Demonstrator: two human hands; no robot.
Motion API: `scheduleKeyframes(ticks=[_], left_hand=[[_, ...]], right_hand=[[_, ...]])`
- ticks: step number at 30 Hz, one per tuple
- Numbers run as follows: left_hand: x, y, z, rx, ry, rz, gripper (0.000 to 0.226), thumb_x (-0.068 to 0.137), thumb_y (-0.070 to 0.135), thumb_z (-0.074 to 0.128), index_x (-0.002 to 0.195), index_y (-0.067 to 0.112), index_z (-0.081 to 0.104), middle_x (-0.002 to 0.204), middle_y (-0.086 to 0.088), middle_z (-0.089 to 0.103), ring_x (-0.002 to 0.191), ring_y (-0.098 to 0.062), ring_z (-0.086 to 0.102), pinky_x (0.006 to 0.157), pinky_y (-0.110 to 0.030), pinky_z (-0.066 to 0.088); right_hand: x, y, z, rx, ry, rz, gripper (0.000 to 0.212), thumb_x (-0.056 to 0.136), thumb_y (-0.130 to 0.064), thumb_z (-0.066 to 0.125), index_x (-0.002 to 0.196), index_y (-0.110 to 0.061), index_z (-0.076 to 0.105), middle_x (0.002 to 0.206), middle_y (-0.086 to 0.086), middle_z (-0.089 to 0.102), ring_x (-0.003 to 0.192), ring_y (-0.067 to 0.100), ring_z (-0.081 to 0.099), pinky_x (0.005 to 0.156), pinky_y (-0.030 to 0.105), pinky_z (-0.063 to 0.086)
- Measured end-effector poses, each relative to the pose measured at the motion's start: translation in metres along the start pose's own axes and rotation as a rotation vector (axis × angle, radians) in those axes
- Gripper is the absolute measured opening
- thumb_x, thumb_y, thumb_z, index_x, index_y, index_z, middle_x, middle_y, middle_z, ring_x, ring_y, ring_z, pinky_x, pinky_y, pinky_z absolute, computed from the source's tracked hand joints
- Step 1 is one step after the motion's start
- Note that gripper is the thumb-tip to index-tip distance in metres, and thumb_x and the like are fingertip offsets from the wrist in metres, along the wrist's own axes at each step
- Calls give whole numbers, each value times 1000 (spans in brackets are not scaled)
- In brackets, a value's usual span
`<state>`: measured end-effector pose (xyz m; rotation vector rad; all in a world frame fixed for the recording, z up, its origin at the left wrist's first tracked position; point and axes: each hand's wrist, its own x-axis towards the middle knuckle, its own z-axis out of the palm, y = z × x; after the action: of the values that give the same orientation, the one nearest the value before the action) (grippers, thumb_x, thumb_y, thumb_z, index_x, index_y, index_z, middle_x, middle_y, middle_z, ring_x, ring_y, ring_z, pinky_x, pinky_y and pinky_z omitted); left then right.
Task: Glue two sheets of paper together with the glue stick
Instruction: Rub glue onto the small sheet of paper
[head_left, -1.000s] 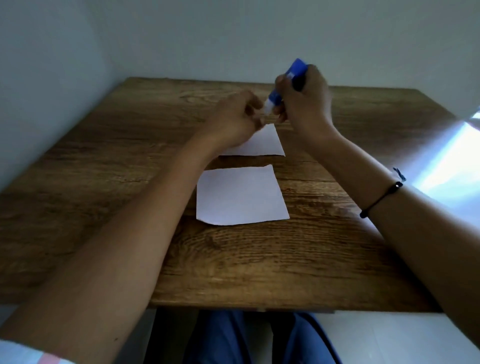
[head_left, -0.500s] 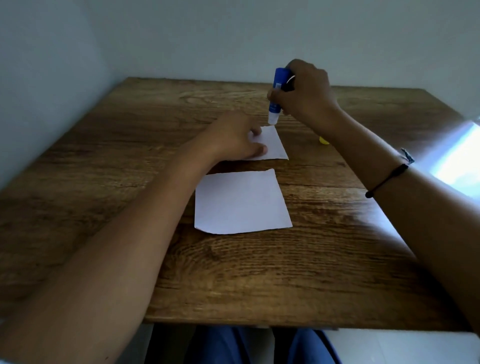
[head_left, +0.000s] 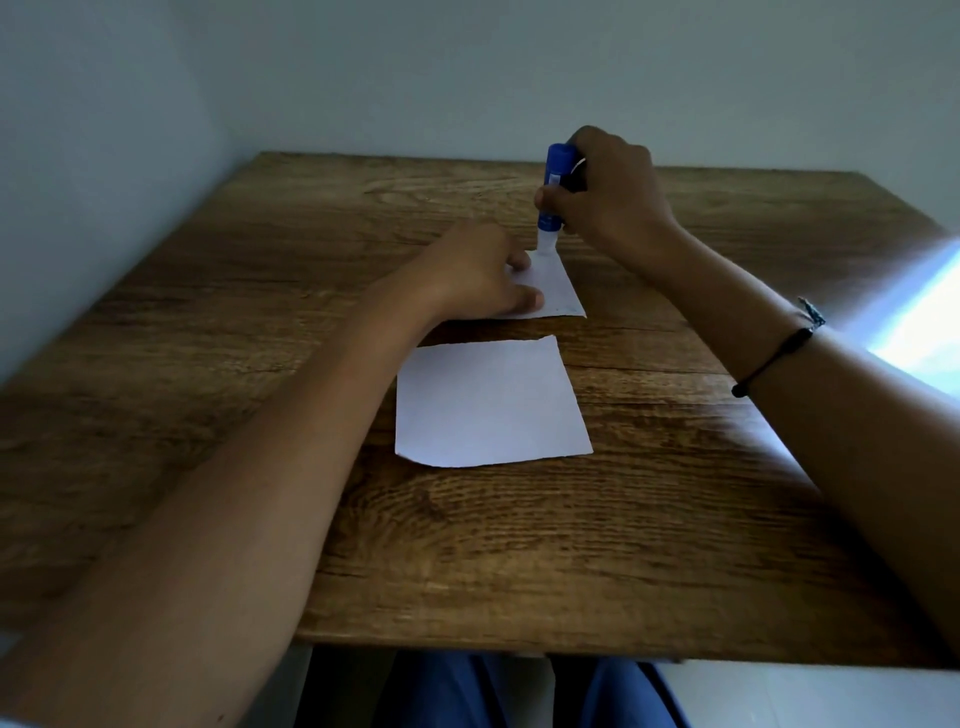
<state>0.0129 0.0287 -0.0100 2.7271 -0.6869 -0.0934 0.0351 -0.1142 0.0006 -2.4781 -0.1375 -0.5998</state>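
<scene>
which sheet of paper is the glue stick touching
The far sheet, pinned by the left hand; the glue stick meets its far edge. The near sheet lies untouched.

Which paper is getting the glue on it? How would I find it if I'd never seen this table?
Start at the wooden table and find the two white sheets in its middle. Take the far paper, nearer the wall. Unlike the near paper, which lies bare and untouched, it has the left hand pressing on it and the blue glue stick, held by the right hand, standing at its far corner.
</scene>
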Motion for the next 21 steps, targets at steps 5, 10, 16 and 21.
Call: scheduleKeyframes(ticks=[5, 10, 16, 21], left_hand=[[-1, -1, -1, -6, -13, 6, 51, 84, 38, 56, 130, 18, 47, 136, -6, 47, 121, -22, 43, 85, -25, 28], [-2, 0, 0, -11, -1, 14, 50, 84, 38, 56, 129, 17, 48, 136, -6, 48, 120, -21, 44, 83, -25, 29], [-2, -2, -1, -10, -2, 18, 49, 84, 38, 55, 128, 18, 48, 133, -7, 50, 117, -22, 45, 82, -25, 30], [-2, -1, 0, -19, 15, 17, 46, 84, 37, 56, 126, 17, 51, 132, -7, 51, 115, -21, 47, 79, -25, 30]], right_hand=[[0, 0, 1, -19, -9, 5, 34, 81, -26, 66, 106, -5, 54, 99, 9, 64, 80, 14, 53, 70, 24, 39], [-1, 0, 0, -17, -6, 14, 33, 81, -25, 66, 106, -6, 54, 94, 5, 61, 79, 13, 52, 68, 24, 37], [-4, -2, -2, -41, -9, 6, 33, 82, -25, 64, 106, -5, 53, 99, 9, 62, 79, 14, 51, 68, 24, 35], [-9, -3, -5, -26, -20, -3, 32, 82, -24, 64, 106, -5, 53, 90, 4, 57, 79, 15, 54, 59, 16, 36]])
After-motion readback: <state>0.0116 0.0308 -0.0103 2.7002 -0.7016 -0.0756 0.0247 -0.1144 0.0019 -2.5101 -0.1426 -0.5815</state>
